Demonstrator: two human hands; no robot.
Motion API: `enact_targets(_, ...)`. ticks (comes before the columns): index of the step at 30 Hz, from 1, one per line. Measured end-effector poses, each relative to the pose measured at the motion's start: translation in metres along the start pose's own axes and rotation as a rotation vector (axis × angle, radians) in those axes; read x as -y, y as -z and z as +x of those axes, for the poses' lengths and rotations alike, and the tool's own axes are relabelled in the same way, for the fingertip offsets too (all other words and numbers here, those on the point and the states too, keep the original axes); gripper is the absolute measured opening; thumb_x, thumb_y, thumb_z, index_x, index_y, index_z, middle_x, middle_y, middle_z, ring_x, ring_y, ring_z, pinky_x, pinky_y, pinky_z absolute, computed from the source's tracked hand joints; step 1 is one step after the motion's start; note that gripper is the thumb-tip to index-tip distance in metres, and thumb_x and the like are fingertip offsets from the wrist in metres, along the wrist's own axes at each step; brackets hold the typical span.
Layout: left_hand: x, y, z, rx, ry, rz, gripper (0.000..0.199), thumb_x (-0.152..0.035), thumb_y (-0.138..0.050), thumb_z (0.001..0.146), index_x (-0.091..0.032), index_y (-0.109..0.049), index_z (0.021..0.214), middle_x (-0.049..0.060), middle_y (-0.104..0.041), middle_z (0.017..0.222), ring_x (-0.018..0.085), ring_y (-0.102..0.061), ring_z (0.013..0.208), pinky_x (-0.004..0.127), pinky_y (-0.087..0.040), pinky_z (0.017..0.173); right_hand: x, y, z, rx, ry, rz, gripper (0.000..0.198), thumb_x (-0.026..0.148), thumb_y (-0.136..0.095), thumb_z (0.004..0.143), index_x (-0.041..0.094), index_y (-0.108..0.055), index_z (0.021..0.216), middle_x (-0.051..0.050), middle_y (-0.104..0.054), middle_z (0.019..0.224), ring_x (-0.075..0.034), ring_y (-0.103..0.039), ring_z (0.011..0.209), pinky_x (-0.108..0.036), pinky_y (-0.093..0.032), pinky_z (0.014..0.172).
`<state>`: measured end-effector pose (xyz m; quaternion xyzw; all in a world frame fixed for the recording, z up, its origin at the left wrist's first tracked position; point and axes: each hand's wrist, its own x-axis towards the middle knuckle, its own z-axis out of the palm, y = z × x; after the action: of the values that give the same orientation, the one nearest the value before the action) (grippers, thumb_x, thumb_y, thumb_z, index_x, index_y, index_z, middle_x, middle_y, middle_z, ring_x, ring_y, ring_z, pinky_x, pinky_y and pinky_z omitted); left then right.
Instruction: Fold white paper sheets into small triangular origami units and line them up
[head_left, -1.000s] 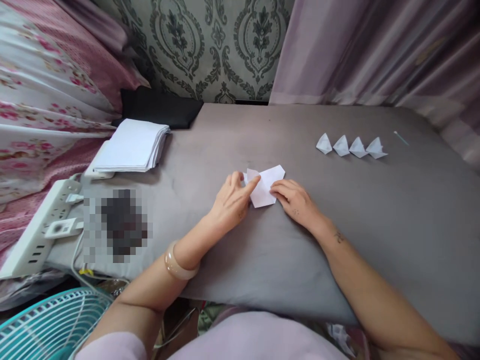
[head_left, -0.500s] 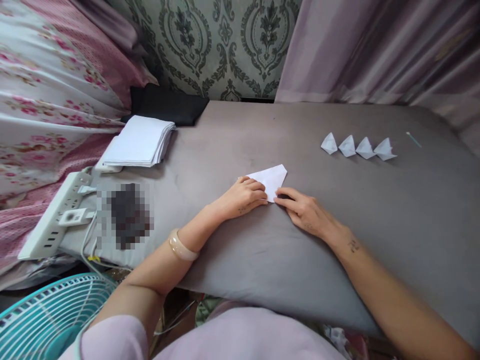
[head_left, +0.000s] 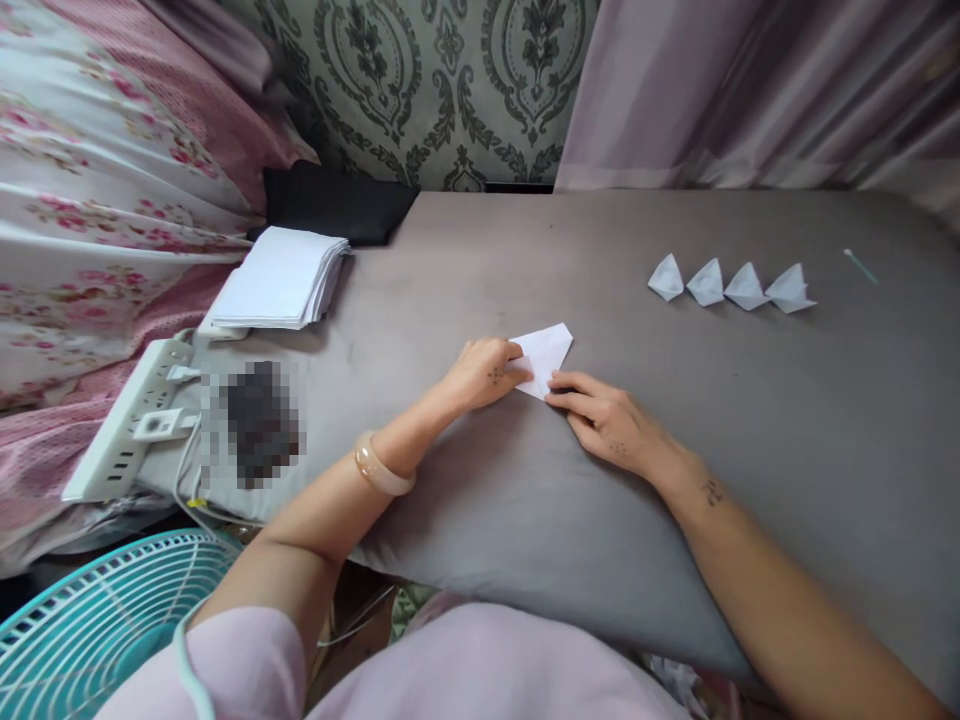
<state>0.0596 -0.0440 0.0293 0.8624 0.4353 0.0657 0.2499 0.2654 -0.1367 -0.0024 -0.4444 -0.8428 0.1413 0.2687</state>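
Since half a second ago, the left hand (head_left: 486,375) has been turned and curled in at the 9 o'clock edge of the folded paper (head_left: 547,345), while the right hand (head_left: 615,430) has been kept in nearly the same place.

Clock directions are taken from the folded paper. The work is carried by a broad grey-covered surface (head_left: 450,510). It is bordered by a floral curtain (head_left: 75,170) toward 10, a lilac curtain (head_left: 660,90) toward 1 and a patterned wall (head_left: 450,110) toward 11. Toward 8, a turquoise fan (head_left: 127,620) is partly cut off by the frame. A white power strip (head_left: 120,440), into which plugs are pushed, is seen between 8 and 9. A stack of white paper (head_left: 274,275) is set between 9 and 10.

By the left hand, a flap of the folded paper is pinched between thumb and bent fingers. Its near edge, between 4 and 5, is touched by the loosely bent fingers of the right hand; whether it is gripped there cannot be told.

Four small folded pieces (head_left: 705,284) are lined up between 2 and 3, with a thin swab (head_left: 861,267) laid beyond them.
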Motion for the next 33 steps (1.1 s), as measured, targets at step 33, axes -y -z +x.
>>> enact_targets(33,0.009,-0.027,-0.012,-0.285,0.254,0.109,0.027,-0.043,-0.055,0.089,-0.017,-0.06,0.093,0.012,-0.054,0.109,0.029,-0.047,0.103,0.044,-0.036,0.087,-0.002,0.005,0.014,0.081,0.039,-0.055,0.041,0.002,-0.044,0.085,0.023,-0.07,0.108,-0.009,-0.057,0.136,-0.025,-0.053,0.119,-0.046,-0.049,0.096)
